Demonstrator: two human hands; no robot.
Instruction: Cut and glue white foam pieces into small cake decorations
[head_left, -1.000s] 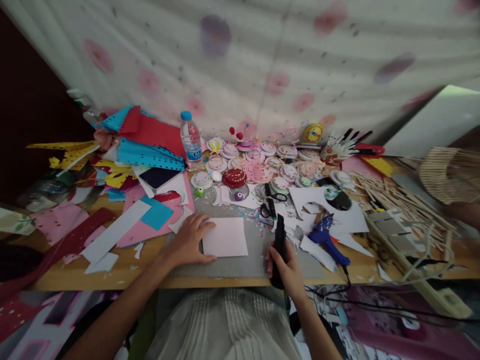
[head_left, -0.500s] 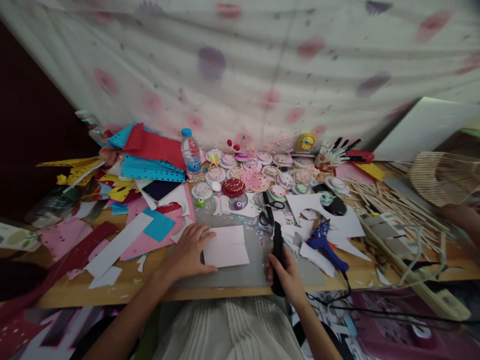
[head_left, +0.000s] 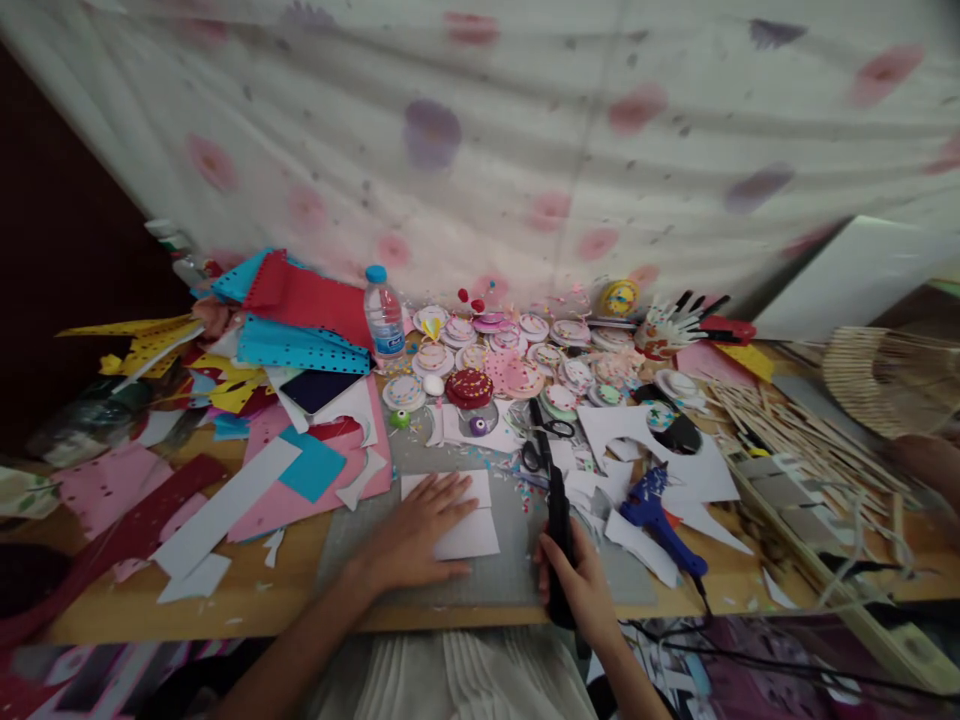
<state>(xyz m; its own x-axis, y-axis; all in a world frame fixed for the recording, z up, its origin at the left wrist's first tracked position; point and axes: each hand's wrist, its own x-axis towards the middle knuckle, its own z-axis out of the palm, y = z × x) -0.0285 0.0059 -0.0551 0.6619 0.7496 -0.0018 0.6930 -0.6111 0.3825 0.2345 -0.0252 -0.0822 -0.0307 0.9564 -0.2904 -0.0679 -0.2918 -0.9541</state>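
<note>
My left hand (head_left: 420, 535) lies flat with fingers spread on a white paper piece (head_left: 472, 535), which has a line or slit across it. The paper rests on a grey cutting mat (head_left: 517, 570). A long black handheld tool (head_left: 559, 510) is in my right hand (head_left: 574, 570), fingers wrapped round its lower part. Its upper end points away from me, and its exact kind is unclear. Just beyond it lie black-handled scissors (head_left: 534, 455). To the right of that hand is a blue glue gun (head_left: 664, 520) among white paper scraps.
Decorated paper discs (head_left: 469, 388) fill the back, beside a water bottle (head_left: 384, 320). Coloured felt sheets (head_left: 315, 310) and a phone (head_left: 322, 390) are at left. Wooden sticks (head_left: 802, 430) and a power strip (head_left: 802, 520) lie at right, where another person's hand (head_left: 926, 455) shows.
My left hand has moved right, from the paper's left edge to lying flat across it. My right hand keeps its hold on the black tool. The view has shifted slightly.
</note>
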